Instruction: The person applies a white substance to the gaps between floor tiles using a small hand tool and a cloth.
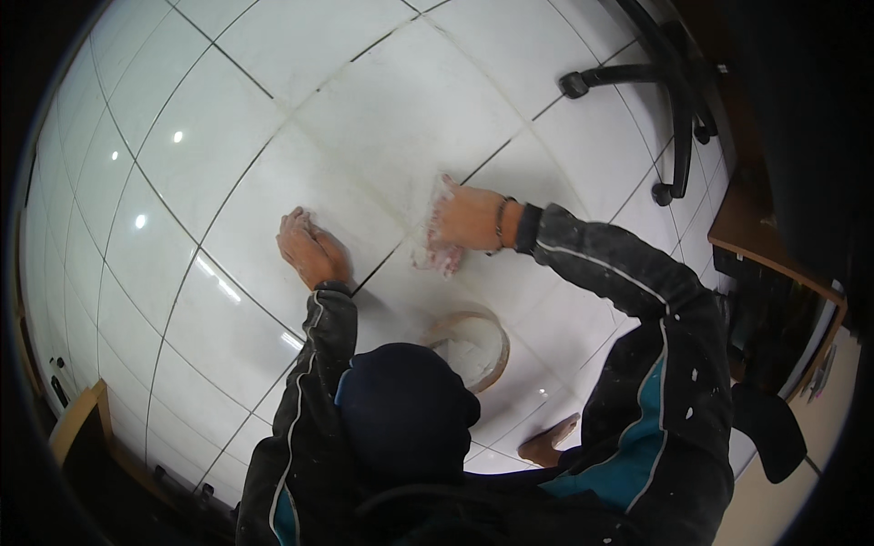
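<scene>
In the head view, bending low over a white tiled floor (510,55) with both hands down. Pressing the right hand (469,217) near the tile corners, at the meeting of a pale joint (350,177) and a dark joint (375,269). Below the right fingers, a pink and white wad (442,262), perhaps a cloth, perhaps only smeared skin; too blurred to be sure. Cannot tell, therefore, whether pinching or merely flattening with the right grip. Resting the left hand (311,250) just inside a tile's dark lower right edge, with fingers close together and slightly bent; cannot tell about anything beneath the hidden palm.

Could drag white smears away from the corners and over the glossy tile faces through too wide a sweep of the right hand. Could gouge the pale joint by digging in with fingertips. Could skid with the left hand by leaning too heavily on so smooth a surface.

On the near side of the dark joint, well in from that tile edge, a round brown-rimmed bowl (504,350) of white material (475,355): easily tipped by a lowered right sleeve (601,247) or a shifted foot (549,443). Around the right wrist, a dark bracelet (502,221), liable to pick up residue. Beyond the upper right tile edges, a wheeled chair base (678,91), able to roll inward if bumped.
</scene>
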Motion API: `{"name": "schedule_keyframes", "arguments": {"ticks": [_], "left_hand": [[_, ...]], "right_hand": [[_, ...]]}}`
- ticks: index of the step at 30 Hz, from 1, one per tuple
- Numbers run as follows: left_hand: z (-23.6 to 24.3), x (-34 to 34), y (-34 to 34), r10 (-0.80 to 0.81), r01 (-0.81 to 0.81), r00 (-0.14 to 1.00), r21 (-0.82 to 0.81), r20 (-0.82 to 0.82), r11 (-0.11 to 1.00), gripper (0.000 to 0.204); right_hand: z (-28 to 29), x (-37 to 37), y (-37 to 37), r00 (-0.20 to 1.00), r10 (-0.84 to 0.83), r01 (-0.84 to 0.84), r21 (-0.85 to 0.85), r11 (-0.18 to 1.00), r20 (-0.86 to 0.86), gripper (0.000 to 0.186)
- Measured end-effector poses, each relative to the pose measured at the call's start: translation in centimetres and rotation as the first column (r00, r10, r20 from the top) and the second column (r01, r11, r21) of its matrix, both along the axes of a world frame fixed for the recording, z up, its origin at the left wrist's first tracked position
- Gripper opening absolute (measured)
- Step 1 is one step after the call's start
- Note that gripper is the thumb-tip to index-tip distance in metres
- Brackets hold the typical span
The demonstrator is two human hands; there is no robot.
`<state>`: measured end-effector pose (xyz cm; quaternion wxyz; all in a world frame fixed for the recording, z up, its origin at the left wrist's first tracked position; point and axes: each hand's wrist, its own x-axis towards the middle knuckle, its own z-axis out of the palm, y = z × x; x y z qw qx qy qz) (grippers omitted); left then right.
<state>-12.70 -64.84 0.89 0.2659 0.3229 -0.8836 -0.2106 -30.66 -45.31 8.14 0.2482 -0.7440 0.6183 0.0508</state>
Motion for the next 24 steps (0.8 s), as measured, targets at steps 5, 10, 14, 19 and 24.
{"name": "schedule_keyframes", "arguments": {"ticks": [5,10,14,19,24], "left_hand": [[-0.6,0.2,-0.4,-0.095,0.088,0.993,-0.108,-0.064,0.99,0.027],[-2.3,0.0,0.1,-0.086,0.07,0.993,-0.185,-0.078,0.98,0.03],[-2.0,1.3,-0.1,-0.045,0.056,0.988,0.074,-0.151,0.996,0.038],[1.5,4.3,-5.0,-0.432,0.422,0.896,0.497,-0.103,0.758,0.041],[13.4,16.6,1.9,-0.58,0.452,0.808,0.525,0.102,0.722,0.043]], "right_hand": [[-0.3,2.0,10.0,0.997,-0.07,0.074,0.111,0.991,-0.038,0.021],[-0.9,4.4,20.8,0.985,-0.169,0.171,0.043,0.984,-0.042,0.024],[0.2,6.1,22.6,0.928,-0.372,0.369,0.068,0.927,0.03,0.029],[0.8,8.8,26.1,0.875,-0.473,0.484,-0.205,0.851,0.1,0.027],[-1.4,13.3,29.6,0.933,-0.346,0.355,-0.094,0.93,0.1,0.018]]}}
